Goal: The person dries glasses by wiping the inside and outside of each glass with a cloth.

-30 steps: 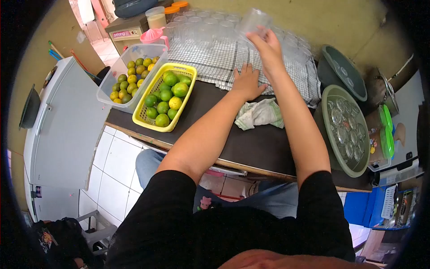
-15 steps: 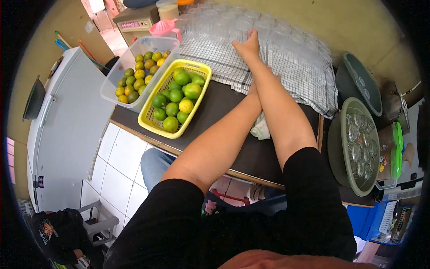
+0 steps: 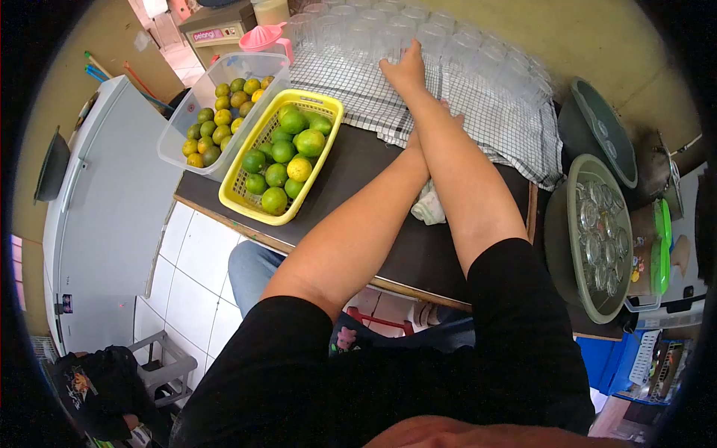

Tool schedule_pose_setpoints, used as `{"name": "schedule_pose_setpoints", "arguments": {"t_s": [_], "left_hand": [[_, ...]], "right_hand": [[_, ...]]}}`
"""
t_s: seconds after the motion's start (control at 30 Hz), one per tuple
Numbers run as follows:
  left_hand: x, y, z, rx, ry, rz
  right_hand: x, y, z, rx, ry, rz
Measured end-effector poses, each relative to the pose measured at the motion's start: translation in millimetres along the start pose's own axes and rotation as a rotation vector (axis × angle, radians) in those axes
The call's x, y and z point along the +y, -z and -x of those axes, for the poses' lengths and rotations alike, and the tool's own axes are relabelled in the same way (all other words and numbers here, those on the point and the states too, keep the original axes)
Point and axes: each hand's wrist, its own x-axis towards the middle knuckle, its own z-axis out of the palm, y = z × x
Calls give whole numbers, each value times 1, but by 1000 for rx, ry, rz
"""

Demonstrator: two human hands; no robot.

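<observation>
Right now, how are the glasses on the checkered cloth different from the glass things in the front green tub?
The glasses stand side by side along the wall; the glass things are bunched together in the tub. The glasses rest on checkered cloth, while the glass things sit inside a rim. The right hand is at the glasses, but away from the glass things. Both are see-through.

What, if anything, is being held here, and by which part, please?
The right hand is at the lower near side of a clear glass, but whether it grips cannot be told. The left hand is mostly hidden.
</observation>
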Motion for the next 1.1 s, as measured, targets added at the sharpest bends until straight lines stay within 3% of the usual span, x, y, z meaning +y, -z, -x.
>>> {"name": "schedule_pose_setpoints", "arguments": {"t_s": [0.07,0.17,0.3,0.4,0.47,0.53,0.6,0.67,0.77,0.83,0.87,0.9,0.93,1.0,1.1], "left_hand": [[10,20,2,-163,19,-183],[-1,-3,0,-4,-16,-97],[0,3,2,-36,-14,-87],[-9,-18,2,88,-12,-19],[-3,-8,5,71,11,-22],[-21,-37,2,188,-62,94],[23,52,-1,-244,100,99],[18,28,1,-7,129,27],[25,37,3,-26,119,12],[23,36,3,-20,111,31],[24,36,2,-18,121,34],[24,37,1,-29,127,31],[25,37,1,-41,135,25],[24,37,0,-60,144,14],[26,38,0,-70,152,13]], "right_hand": [[-13,11,3,-170,-192,75],[-10,12,4,-171,-169,151],[-16,14,7,-197,-183,211],[-29,18,19,64,-200,129],[-19,20,18,224,-101,28],[-32,42,13,344,66,58],[-47,83,-4,351,159,135],[-42,138,-36,429,147,257],[25,214,-120,508,3,624],[-20,312,-94,524,-98,515],[43,349,-115,608,135,936],[-24,395,-68,530,-3,609],[55,435,-104,566,7,922],[86,498,-75,517,-97,1062],[120,535,-36,383,-567,1213]]}}
